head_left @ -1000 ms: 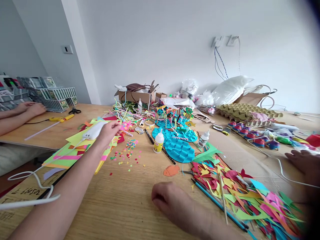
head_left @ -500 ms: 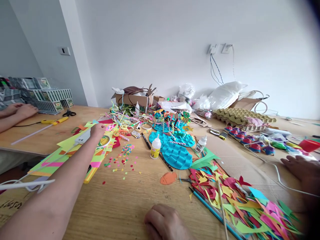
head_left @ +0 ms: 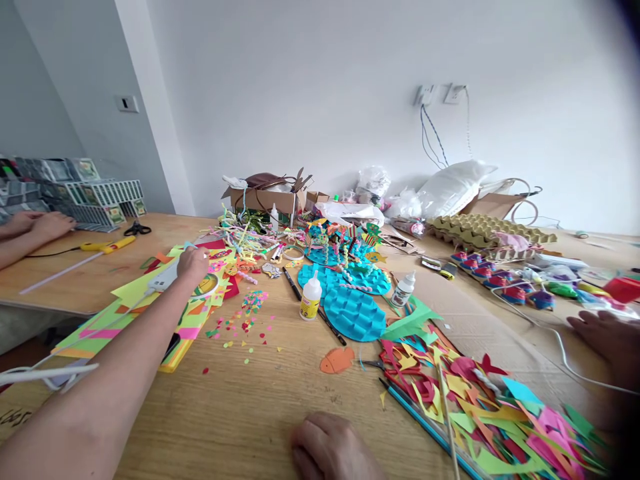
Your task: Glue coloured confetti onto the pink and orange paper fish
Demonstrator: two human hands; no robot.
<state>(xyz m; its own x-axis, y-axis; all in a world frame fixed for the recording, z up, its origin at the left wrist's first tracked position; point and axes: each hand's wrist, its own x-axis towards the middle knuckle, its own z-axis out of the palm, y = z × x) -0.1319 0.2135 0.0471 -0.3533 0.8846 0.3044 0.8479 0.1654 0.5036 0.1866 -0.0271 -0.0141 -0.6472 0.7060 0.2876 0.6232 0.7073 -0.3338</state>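
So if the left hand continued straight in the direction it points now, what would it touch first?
The left hand, holding a white glue gun, points away over the coloured paper sheets. It would probably first reach the pile of paper strips and sticks, then the cardboard box. Depth is uncertain.
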